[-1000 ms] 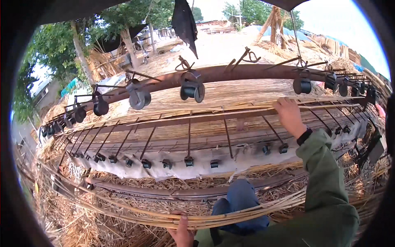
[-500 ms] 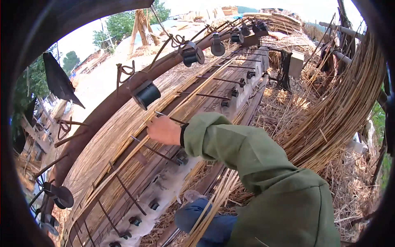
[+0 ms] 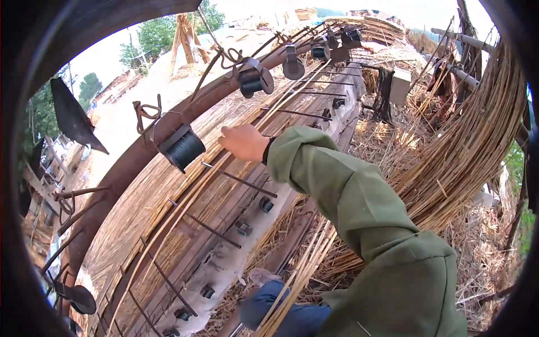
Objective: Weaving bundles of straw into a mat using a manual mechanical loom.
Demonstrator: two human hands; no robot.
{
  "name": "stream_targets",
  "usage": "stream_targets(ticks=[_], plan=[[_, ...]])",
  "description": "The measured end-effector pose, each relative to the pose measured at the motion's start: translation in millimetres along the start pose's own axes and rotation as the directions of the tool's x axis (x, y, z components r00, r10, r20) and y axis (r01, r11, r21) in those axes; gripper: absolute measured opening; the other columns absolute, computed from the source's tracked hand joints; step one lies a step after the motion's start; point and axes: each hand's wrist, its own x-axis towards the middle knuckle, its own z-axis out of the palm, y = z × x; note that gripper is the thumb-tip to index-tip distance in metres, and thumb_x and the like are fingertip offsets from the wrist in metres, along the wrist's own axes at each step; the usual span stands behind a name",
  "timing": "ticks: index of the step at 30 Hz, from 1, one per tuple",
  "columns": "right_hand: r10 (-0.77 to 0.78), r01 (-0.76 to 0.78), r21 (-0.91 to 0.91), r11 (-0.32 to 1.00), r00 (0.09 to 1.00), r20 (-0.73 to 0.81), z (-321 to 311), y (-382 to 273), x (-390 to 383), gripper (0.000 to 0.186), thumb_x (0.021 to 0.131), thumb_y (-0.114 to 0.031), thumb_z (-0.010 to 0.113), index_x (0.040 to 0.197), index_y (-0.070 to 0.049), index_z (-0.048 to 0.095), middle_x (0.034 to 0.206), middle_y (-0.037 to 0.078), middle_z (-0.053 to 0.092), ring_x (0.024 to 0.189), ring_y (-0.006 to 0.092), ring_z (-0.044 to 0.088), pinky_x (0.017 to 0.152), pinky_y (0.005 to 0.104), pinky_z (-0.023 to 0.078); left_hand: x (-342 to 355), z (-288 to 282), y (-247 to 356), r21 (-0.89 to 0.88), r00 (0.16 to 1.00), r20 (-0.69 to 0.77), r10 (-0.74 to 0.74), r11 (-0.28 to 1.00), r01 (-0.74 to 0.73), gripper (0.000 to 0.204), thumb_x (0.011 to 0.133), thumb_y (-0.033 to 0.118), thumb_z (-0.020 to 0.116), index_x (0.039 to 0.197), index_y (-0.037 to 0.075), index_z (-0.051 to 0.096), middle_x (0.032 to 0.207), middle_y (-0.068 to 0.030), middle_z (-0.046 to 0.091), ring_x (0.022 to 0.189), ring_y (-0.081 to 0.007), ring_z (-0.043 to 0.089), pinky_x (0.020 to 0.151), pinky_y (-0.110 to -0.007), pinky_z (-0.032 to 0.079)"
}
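Note:
My right hand, in a green sleeve, reaches over a long rusty frame. Its fingers are curled closed on a few pale reeds, which run lengthwise over the metal rods; the fingertips are partly hidden. Beyond the rods spreads a mat of packed reeds. A spool of dark wire hangs from the curved rusty bar, close to the hand, with more spools along that bar. My left hand does not show. Loose reeds slant above my knee in blue cloth.
A thick bundle of reeds sags at the right. Straw litter covers the ground below it. Small dark spools line the frame's near pale edge. A pale box sits near the frame's far end.
My right hand has moved up and to the right along the reeds. Below it, the pale reeds now bow away from the rods. The view has shifted slightly.

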Motion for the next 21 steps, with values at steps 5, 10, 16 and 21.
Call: stream_targets(ticks=[5, 10, 16, 21], plan=[[-0.153, 0.144, 0.184, 0.972, 0.987, 0.037, 15.5, -95.1, 31.6, 0.015, 0.070, -0.007, 0.055, 0.085, -0.005, 0.059, 0.087, 0.015, 0.057, 0.075, 0.0324, 0.061, 0.060, 0.0435, 0.048, -2.4, -0.4, 5.5, 0.010, 1.000, -0.001, -0.011, 1.000, 0.011, 0.048, 0.078, 0.000, 0.047, 0.126, 0.005, 0.045, 0.119, -0.0194, 0.052, 0.111, -0.0334, 0.046, 0.093, -0.041, 0.034], [-0.124, 0.091, 0.260, 0.961, 0.986, 0.115, 38.9, -118.3, 46.1, 0.010, 0.068, -0.008, 0.057, 0.076, -0.005, 0.062, 0.079, 0.012, 0.059, 0.076, 0.0314, 0.061, 0.060, 0.0423, 0.049, -4.2, 0.5, 4.6, -0.006, 1.000, 0.000, -0.012, 1.000, 0.012, 0.048, 0.078, 0.000, 0.047, 0.127, 0.005, 0.044, 0.119, -0.0194, 0.052, 0.111, -0.0332, 0.046, 0.093, -0.041, 0.034], [-0.080, 0.082, 0.233, 0.969, 0.997, -0.016, 47.5, -121.2, 45.6, 0.017, 0.063, -0.010, 0.063, 0.080, -0.007, 0.061, 0.085, 0.010, 0.059, 0.084, 0.0288, 0.059, 0.067, 0.0401, 0.048, -4.5, -1.6, 2.8, -0.012, 0.999, -0.011, -0.034, 0.999, 0.033, 0.049, 0.079, 0.000, 0.047, 0.127, 0.005, 0.044, 0.119, -0.0194, 0.051, 0.111, -0.0330, 0.046, 0.092, -0.041, 0.035], [-0.123, 0.117, 0.154, 0.981, 0.992, 0.031, 64.9, -113.0, 55.1, 0.016, 0.064, -0.012, 0.062, 0.079, -0.007, 0.059, 0.085, 0.007, 0.055, 0.082, 0.0265, 0.057, 0.065, 0.0395, 0.048, -2.2, -2.5, 4.0, -0.004, 0.999, -0.007, -0.047, 0.999, 0.046, 0.049, 0.079, 0.000, 0.047, 0.127, 0.005, 0.044, 0.119, -0.0195, 0.051, 0.111, -0.0328, 0.046, 0.092, -0.041, 0.035]])
